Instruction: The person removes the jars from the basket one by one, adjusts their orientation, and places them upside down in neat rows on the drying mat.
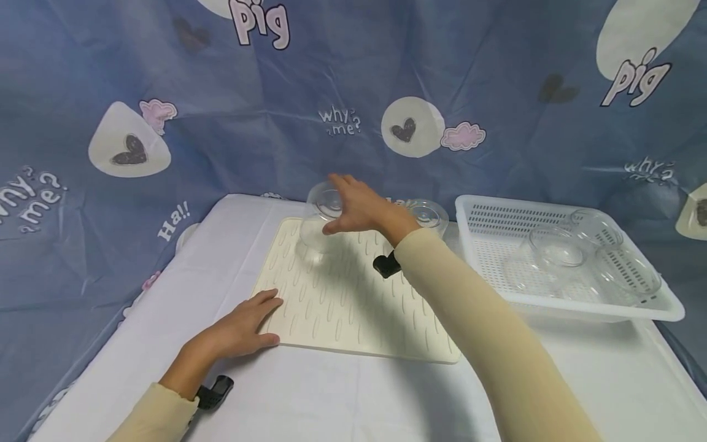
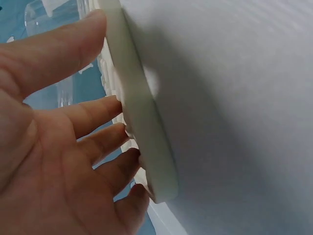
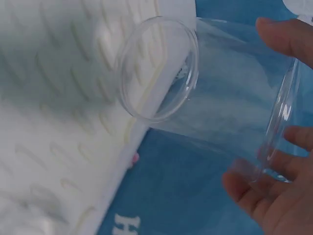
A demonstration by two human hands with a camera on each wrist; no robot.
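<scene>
A clear cup (image 1: 316,230) stands over the far left part of the cream ribbed mat (image 1: 331,313), base up. My right hand (image 1: 361,205) holds it around its upper end, thumb on the near side and fingers beyond. In the right wrist view, some fingertips show through the cup's wall (image 3: 220,93). Whether its lower rim touches the mat is hard to tell. My left hand (image 1: 243,328) rests at the mat's near left corner. Its extended fingers touch the mat's edge (image 2: 142,112) in the left wrist view. A second clear cup (image 1: 428,212) sits base up, partly behind my right forearm.
A white perforated basket (image 1: 563,304) stands on the right, with several clear cups (image 1: 558,248) inside. The white-covered table (image 1: 309,393) meets a blue printed cloth (image 1: 331,80) at the back. My right forearm crosses over the mat.
</scene>
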